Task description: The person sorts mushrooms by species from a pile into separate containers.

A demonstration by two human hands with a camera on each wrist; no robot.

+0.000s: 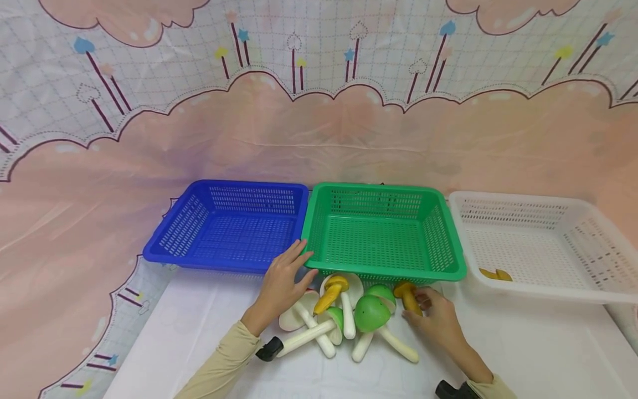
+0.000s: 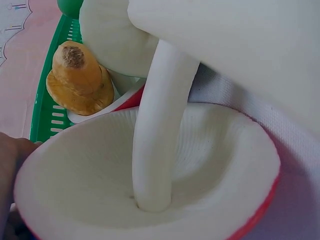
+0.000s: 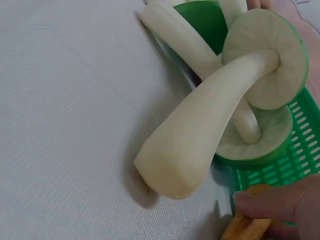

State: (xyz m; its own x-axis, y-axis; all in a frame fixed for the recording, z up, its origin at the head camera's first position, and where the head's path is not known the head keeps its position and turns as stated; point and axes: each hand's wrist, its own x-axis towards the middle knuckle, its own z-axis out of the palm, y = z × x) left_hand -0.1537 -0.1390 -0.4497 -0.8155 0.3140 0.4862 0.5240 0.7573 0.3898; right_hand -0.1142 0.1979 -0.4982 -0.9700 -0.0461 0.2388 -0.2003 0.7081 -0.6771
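Observation:
At the right side of a pile of toy mushrooms, my right hand (image 1: 438, 318) pinches the stem of a yellow-brown mushroom (image 1: 410, 299), its cap toward the green basket. My left hand (image 1: 284, 277) has its fingers spread over the pile's left side, fingertips at the green basket's near left corner, holding nothing. Between the hands lie several mushrooms with white stems: green-capped ones (image 1: 372, 314) and a red-rimmed one (image 2: 90, 170), which fills much of the left wrist view. Another yellow mushroom (image 1: 326, 299) rests on top of the pile.
Behind the pile stand three baskets in a row: blue (image 1: 226, 264) on the left, green (image 1: 384, 271) in the middle, white (image 1: 548, 292) on the right. A yellow piece (image 1: 495, 274) lies inside the white one. A patterned cloth (image 1: 349, 127) hangs behind them.

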